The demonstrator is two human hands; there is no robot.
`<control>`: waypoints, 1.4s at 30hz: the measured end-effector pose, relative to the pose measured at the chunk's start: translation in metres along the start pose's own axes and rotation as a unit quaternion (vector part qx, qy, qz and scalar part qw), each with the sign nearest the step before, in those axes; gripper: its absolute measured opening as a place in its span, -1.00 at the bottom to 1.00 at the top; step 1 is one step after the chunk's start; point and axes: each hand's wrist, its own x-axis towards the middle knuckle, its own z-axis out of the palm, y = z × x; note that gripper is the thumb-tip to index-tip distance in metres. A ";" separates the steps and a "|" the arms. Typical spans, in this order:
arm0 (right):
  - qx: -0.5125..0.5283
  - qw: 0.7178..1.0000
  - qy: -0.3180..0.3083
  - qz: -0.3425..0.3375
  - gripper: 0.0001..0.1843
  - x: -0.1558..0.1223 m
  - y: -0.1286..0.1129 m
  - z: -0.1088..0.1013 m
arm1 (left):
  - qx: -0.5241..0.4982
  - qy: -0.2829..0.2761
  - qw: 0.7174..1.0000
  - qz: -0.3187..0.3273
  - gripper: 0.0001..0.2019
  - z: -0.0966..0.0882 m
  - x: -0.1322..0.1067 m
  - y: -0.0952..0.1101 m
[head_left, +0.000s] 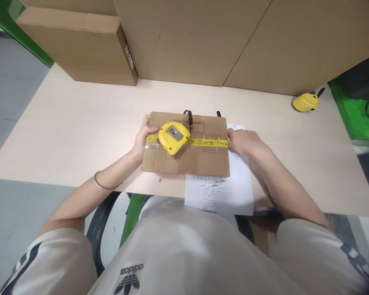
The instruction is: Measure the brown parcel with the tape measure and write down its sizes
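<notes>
A small cardboard box (204,162) is in front of me, with yellow tape (203,142) printed in red running across its top. On the box lies a yellow tape measure (174,138), its black wrist strap (188,116) stretching toward the far edge. My left hand (144,135) grips the box's left end, thumb on top and the other fingers mostly hidden. At the right end, my right hand (244,140) is closed against the box's edge, its fingertips partly hidden. Under the box and my right hand sits a white paper sheet (218,196) with dark print.
Large cardboard boxes (184,45) stand along the back of the pale table (89,123), with a smaller closed carton (80,49) at the left. Another yellow tape measure (305,102) rests at the back right. The paper hangs over the table's front edge.
</notes>
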 end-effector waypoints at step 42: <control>0.494 0.862 0.061 -0.097 -0.50 0.024 0.025 0.035 | -0.059 -0.018 0.998 0.023 -0.70 -0.003 0.006 0.000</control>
